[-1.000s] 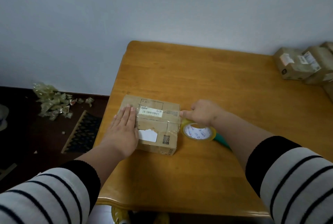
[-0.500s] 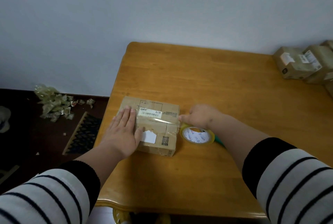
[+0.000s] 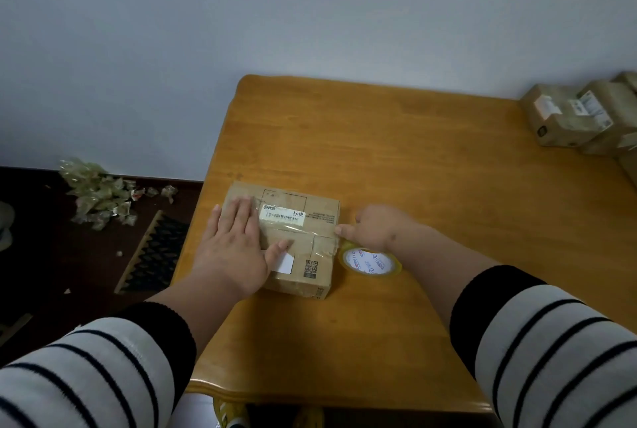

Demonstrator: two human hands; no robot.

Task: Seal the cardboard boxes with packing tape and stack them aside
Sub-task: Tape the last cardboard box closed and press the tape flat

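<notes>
While you draw the strip across it, the cardboard box (image 3: 293, 238) sits near the left front corner of the wooden table (image 3: 413, 151), its lid bearing a white barcode label (image 3: 282, 215) and a QR mark on the near side.

Item: clear tape band (image 3: 293, 228), laid across the lid from left to right, reaching the right top edge.

Item: your left hand (image 3: 231, 251), flat on the left part of the lid, fingers straight and together, thumb spread toward the middle; it presses and grips nothing.

Item: your right hand (image 3: 377, 229), just beside the box's right edge, fingers curled over the tape roll (image 3: 370, 261), one fingertip at the box corner. The roll stands low against the box's right side, near or on the tabletop.

Item: further boxes (image 3: 582, 117), grouped at the far right edge of the table, well apart.

Item: crumpled tape scraps (image 3: 100, 196) and a patterned mat (image 3: 153, 251) on the dark floor to the left.

Risks, as judged: if your pressing hand eases, the pull of the roll may drag the light box rightward or tip it. A slanted pull may wrinkle the band or carry it off the seam. Tape left unpressed at the right edge may lift when cut. Whether any cutter is at hand cannot be told.
</notes>
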